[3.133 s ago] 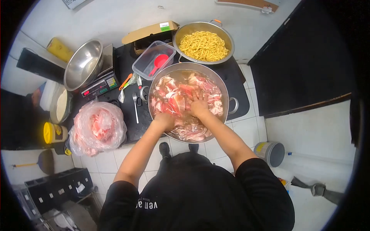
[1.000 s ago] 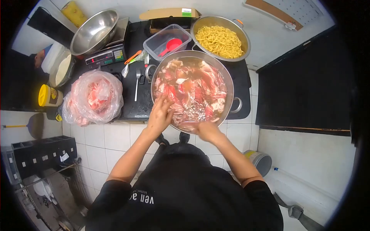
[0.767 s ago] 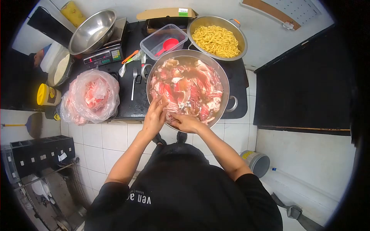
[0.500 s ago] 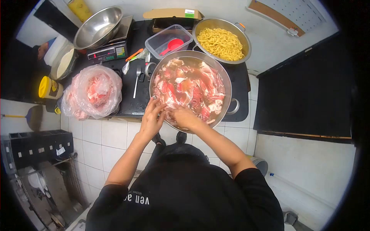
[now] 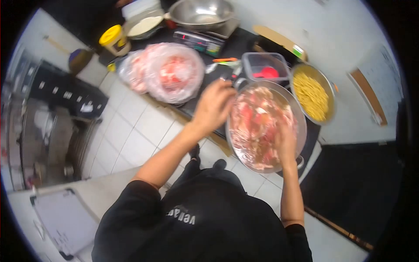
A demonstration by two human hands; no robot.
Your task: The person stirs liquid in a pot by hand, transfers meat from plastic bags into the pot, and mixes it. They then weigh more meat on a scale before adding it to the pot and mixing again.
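A wide metal pot [image 5: 303, 114] holds raw sliced meat [image 5: 254, 126] in brownish liquid. My right hand [image 5: 286, 142] is down in the meat at the pot's right side; its fingers are smeared by motion and partly hidden. Over the pot's upper left rim is my left hand [image 5: 214, 105], raised, with fingers apart and a ring on one of them. Nothing shows in its grasp.
Left of the pot sits a plastic bag of raw meat [image 5: 174, 74]. Behind are a digital scale [image 5: 198, 43], a steel bowl [image 5: 201, 16], a clear container [image 5: 265, 61] with a red scoop [image 5: 267, 72], and a pot of yellow noodles [image 5: 310, 94]. A yellow-lidded tub [image 5: 114, 39] stands far left.
My head view has turned, so the scene sits rotated. My left hand has lifted from the meat to the rim, and my right hand has moved toward the pot's right side.
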